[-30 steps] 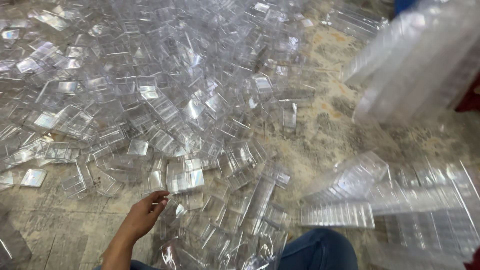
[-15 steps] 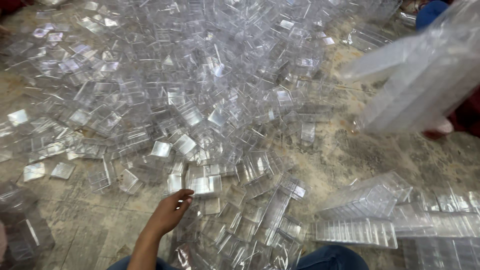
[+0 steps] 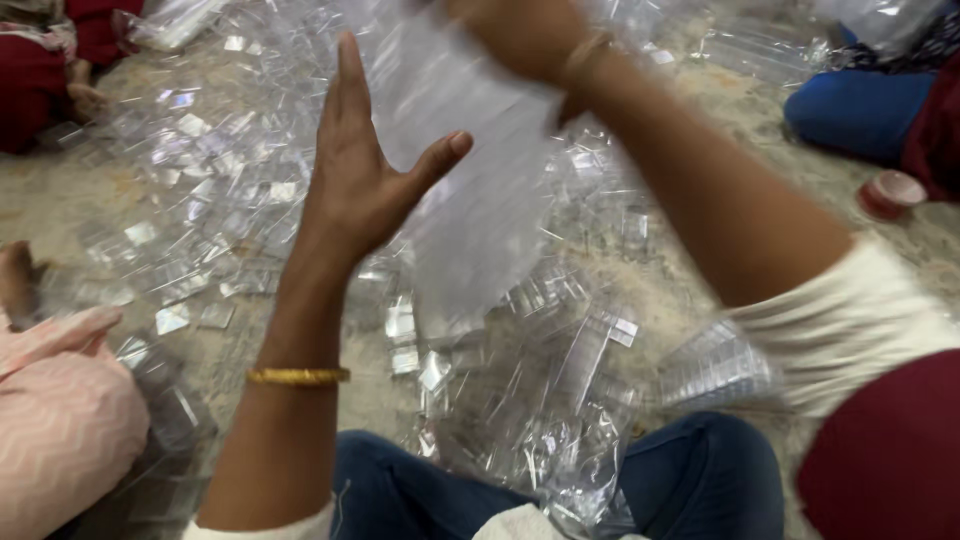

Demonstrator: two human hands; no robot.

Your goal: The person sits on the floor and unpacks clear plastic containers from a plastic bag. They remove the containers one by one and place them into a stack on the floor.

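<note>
A tall, blurred stack of clear plastic box pieces (image 3: 470,170) stands upright in front of me. My right hand (image 3: 525,35) grips its top end, wrist bent, near the upper edge of the view. My left hand (image 3: 365,165), fingers straight and thumb spread, is raised flat against the stack's left side. A gold bangle (image 3: 298,376) circles my left forearm. Many loose clear plastic box pieces (image 3: 200,190) cover the floor beyond the stack.
My blue-jeaned legs (image 3: 690,480) sit at the bottom with clear pieces between them. A person in pink (image 3: 60,420) sits at left, another in red (image 3: 45,60) at top left, a third in blue (image 3: 860,110) at right, by a small red cup (image 3: 893,192).
My left hand rose from the floor pieces to the stack's side. My right hand swung the long clear stack from the upper right to the middle, upright. The camera tilted up.
</note>
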